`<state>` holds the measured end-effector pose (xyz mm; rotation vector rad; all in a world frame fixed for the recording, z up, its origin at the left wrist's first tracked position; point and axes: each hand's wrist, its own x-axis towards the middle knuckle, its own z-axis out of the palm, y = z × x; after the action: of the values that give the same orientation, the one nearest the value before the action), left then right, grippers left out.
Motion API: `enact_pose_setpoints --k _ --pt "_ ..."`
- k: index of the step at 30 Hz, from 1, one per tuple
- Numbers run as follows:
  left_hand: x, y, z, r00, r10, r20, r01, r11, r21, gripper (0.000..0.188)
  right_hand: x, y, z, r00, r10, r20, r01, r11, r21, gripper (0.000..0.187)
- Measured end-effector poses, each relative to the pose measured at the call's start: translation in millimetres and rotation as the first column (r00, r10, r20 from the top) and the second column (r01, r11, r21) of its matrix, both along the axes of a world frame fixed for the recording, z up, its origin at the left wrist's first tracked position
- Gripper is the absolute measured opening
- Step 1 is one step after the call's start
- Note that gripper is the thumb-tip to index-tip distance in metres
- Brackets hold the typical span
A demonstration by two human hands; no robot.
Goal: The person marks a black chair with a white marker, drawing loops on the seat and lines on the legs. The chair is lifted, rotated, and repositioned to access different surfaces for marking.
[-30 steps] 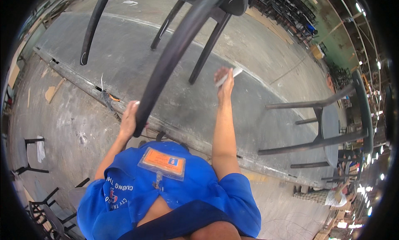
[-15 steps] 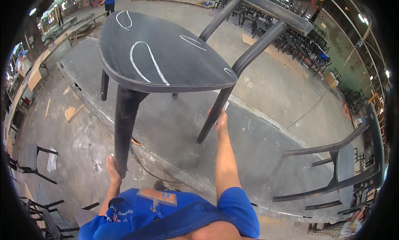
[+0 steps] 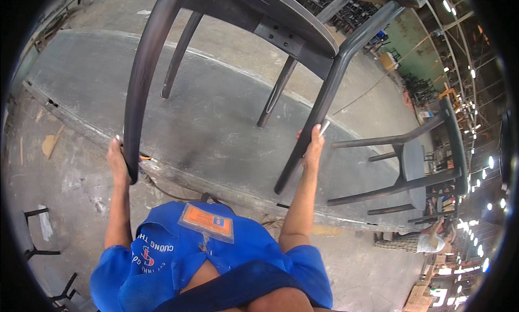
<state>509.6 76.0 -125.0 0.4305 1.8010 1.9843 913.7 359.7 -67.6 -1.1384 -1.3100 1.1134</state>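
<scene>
A black wooden chair (image 3: 238, 12) is tilted up before me over a grey platform, its seat underside and legs showing. My left hand (image 3: 117, 160) is wrapped around the lower end of its left near leg (image 3: 141, 90). My right hand (image 3: 312, 147) grips the right near leg (image 3: 324, 98) partway up. A short pale stick (image 3: 324, 128) juts out between the right hand's fingers and that leg; its kind is hard to make out. Two other legs hang farther off, one bearing a thin white outline. The seat's top is turned away from view.
The long grey platform (image 3: 211, 117) spans the middle, with a cable at its near edge. A second dark chair (image 3: 413, 166) lies on its side at the right end. More chairs (image 3: 35, 233) stand at lower left. A person (image 3: 430, 240) is at the far right.
The chair has tipped back and risen, so its underside now shows instead of the seat top with white loops. Both hands, still on the legs, have moved up and apart; the view has shifted.
</scene>
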Motion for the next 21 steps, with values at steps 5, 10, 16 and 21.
enact_pose_setpoints --k 5,10,16,21 --pt "-24 15 4 0.998 0.059 0.02 -0.06 0.997 0.052 0.038 -31 -4 8 0.992 -0.102 0.069 0.093 0.988 0.12 0.054" --pt "-31 10 -19 0.988 0.157 0.016 -0.156 0.988 -0.011 0.038 -53 9 18 0.985 -0.081 0.151 0.058 0.987 0.151 0.053" --pt "-39 27 6 0.971 0.147 -0.186 -0.152 0.988 -0.015 0.035 -68 41 34 0.981 -0.067 0.181 0.049 0.993 0.105 0.055" --pt "-37 57 48 0.835 0.228 -0.501 -0.253 0.967 0.017 0.033 -85 80 45 0.973 -0.068 0.219 0.04 0.991 0.131 0.053"
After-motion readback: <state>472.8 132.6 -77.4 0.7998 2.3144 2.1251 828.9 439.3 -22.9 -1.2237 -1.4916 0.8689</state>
